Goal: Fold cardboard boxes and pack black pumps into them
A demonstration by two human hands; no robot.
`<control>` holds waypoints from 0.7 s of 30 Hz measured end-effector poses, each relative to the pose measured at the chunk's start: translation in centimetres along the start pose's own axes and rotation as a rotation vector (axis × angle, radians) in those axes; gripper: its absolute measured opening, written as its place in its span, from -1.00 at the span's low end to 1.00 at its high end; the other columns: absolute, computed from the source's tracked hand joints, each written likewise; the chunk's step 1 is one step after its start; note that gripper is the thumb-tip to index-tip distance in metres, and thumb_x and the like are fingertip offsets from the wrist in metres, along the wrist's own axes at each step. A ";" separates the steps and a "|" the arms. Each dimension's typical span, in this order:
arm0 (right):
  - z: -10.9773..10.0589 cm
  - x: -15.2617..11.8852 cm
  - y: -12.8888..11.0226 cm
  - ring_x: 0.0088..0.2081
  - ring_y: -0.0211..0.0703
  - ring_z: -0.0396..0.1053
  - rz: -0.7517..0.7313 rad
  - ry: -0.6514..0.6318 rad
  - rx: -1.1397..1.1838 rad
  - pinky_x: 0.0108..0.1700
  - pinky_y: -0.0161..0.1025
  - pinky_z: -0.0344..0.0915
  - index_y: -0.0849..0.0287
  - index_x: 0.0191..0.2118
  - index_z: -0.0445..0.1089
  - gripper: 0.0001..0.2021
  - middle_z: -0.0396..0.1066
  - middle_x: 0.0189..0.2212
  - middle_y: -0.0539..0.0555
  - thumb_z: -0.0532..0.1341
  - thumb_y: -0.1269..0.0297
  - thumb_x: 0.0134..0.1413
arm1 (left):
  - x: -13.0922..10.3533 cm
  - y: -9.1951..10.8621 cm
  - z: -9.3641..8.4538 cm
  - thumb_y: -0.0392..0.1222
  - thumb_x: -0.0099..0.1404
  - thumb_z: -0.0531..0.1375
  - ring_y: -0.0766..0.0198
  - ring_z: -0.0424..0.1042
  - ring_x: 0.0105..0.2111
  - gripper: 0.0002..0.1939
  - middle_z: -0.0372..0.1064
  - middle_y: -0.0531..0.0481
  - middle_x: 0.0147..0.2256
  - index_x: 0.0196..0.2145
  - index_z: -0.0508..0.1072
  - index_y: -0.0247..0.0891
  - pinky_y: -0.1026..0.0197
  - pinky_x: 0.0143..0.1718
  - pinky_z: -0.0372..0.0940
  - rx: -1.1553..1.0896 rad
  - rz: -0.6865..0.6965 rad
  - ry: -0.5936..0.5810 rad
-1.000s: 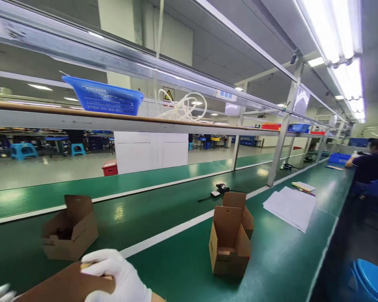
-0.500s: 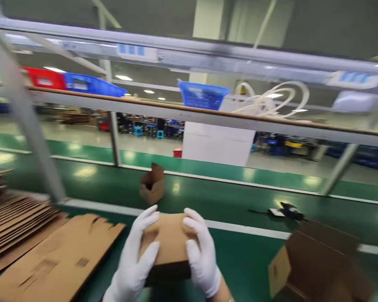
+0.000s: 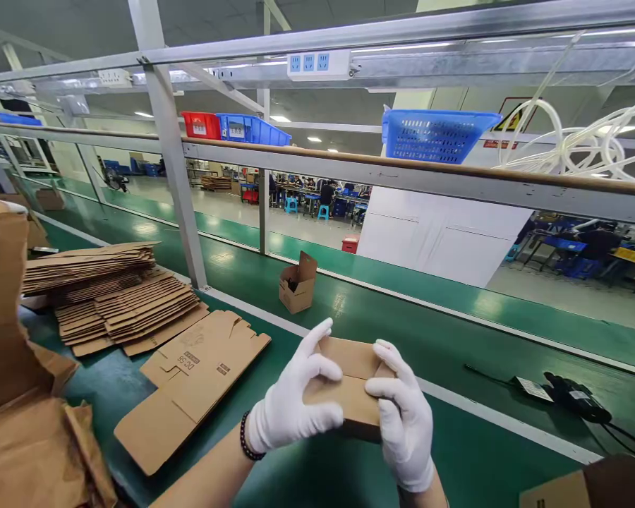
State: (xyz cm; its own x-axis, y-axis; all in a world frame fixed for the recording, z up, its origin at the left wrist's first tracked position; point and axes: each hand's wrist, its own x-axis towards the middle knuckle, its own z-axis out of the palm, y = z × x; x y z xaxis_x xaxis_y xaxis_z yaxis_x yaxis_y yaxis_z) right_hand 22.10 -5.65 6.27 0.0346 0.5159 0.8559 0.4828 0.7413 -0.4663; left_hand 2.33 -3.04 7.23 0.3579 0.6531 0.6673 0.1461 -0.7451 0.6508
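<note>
Between my hands is a small brown cardboard box (image 3: pixel 357 396), its top folded over with a seam showing across it. My left hand (image 3: pixel 299 391), in a white glove, is at the box's left side, its thumb and fingers spread around that end. My right hand (image 3: pixel 405 416), also gloved in white, grips the right side, fingers bent over the top. The box's underside is hidden. Beyond my hands, a small open carton (image 3: pixel 297 289) stands on the green belt with its lid up and something dark inside.
Left lie flat cardboard blanks (image 3: pixel 206 374) and a stack of folded cartons (image 3: pixel 142 310). Brown paper-like packaging (image 3: pixel 26 423) fills the near left. A black device with cable (image 3: pixel 579 398) lies at right, above a carton corner (image 3: pixel 561 490). A metal rail (image 3: pixel 349 159) crosses ahead.
My view has swung left, so more of the carton stacks shows. The box remains between my hands; my left fingers have spread wider and the box's top now shows a seam.
</note>
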 end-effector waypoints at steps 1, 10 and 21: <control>-0.1 -0.1 0.2 0.11 0.20 0.34 0.015 -0.008 0.005 0.03 0.16 0.35 0.11 -0.32 0.45 -0.82 0.38 0.08 0.22 0.14 0.19 0.18 | -0.1 -0.2 -0.1 0.21 0.06 0.33 -0.20 0.09 0.26 -0.36 -0.18 -0.28 0.36 0.02 0.40 -0.18 -0.21 0.18 0.16 0.015 -0.010 -0.063; 0.9 0.6 4.5 0.21 0.10 0.24 0.557 0.202 0.262 0.25 0.18 0.10 0.14 0.12 0.33 -0.51 0.27 0.20 0.26 0.12 -0.06 0.21 | 0.8 -1.6 -3.5 0.12 0.11 0.32 -0.12 0.18 0.24 -0.50 0.22 -0.10 0.23 -0.04 0.53 -0.15 -0.07 0.22 0.21 -0.390 -0.483 0.615; 2.7 1.2 5.7 -0.04 0.06 0.44 0.740 -0.102 0.435 -0.04 -0.07 0.40 0.24 -0.01 0.39 -0.54 0.50 -0.06 0.21 0.27 0.21 -0.10 | 0.6 -1.8 -4.4 -0.06 0.18 0.30 0.02 0.43 0.06 -0.56 0.52 -0.05 -0.03 0.01 0.48 -0.19 0.05 0.06 0.42 -0.715 -0.617 0.862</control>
State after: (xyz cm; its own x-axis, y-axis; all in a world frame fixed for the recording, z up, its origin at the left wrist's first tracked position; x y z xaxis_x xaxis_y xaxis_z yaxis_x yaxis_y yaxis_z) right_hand 22.52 0.36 4.05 0.1193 0.9515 0.2835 -0.0116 0.2868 -0.9579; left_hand -1.76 -0.75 8.07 -0.3421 0.9392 0.0293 -0.5488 -0.2250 0.8051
